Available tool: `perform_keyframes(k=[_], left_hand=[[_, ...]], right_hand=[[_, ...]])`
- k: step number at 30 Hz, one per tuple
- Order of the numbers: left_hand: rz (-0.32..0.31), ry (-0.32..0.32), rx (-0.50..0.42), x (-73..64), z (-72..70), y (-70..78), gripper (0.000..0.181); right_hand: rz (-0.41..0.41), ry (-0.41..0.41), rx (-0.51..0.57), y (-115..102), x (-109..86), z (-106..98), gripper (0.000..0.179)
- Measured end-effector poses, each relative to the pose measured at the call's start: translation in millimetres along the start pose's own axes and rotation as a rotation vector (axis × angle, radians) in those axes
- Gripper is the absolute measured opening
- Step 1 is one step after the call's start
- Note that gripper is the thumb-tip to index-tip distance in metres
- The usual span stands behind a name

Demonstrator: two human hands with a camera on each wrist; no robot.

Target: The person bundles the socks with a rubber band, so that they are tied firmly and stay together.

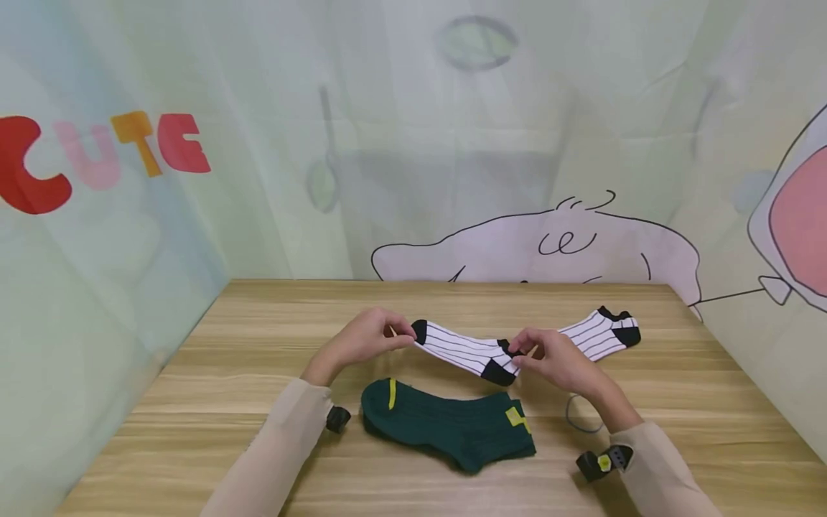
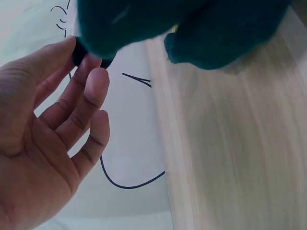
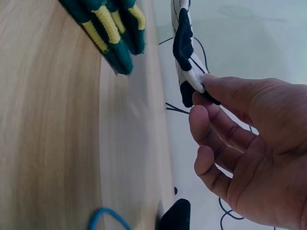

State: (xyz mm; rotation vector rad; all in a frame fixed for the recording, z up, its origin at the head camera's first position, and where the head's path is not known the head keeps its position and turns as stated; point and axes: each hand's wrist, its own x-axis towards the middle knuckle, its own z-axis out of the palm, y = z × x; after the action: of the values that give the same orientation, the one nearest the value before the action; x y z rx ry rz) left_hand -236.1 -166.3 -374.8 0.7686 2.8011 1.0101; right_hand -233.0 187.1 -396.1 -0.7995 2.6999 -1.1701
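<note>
Step in hand, as judged: straightening a white ankle sock of thin fabric with dark pinstripes and black trim (image 1: 459,350), stretched lengthwise between both hands. Left hand (image 1: 367,336) pinches the black toe between thumb and fingertips, remaining fingers loosely bent; right hand (image 1: 555,357) pinches the cuff end, just by the black heel.

Position: sock spans the gap between the hands, over the wood-grain counter (image 1: 258,359), on the far side of a dark green knitted pair of socks with yellow marks (image 1: 446,427). Contact between its underside and the counter: cannot tell.

Next move, judged: calls for even light tension and both ends brought down together, so the fabric lies flat without a twist. Loose cuff could fold under if the right pinch slips.

Appearance: toe and heel solid black, body white, stripes running lengthwise, opening edged black. Fabric looks soft and limp, fairly smooth along the foot. Matching pinstriped sock (image 1: 594,337) lies beyond the right hand, partly hidden by it. Thin blue loop (image 1: 583,431) rests near the right wrist.
</note>
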Motion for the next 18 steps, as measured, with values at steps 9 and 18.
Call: perform_keyframes(k=[9,18], left_hand=[[0.057,-0.033,-0.075,-4.1,-0.2,-4.9,0.007],[0.076,-0.060,-0.115,-11.9,-5.7,-7.1,0.006]], right_hand=[[-0.020,-0.023,-0.009,-3,-3.1,0,0.009],[-0.029,-0.057,-0.019,-12,-9.4,-3,0.010]])
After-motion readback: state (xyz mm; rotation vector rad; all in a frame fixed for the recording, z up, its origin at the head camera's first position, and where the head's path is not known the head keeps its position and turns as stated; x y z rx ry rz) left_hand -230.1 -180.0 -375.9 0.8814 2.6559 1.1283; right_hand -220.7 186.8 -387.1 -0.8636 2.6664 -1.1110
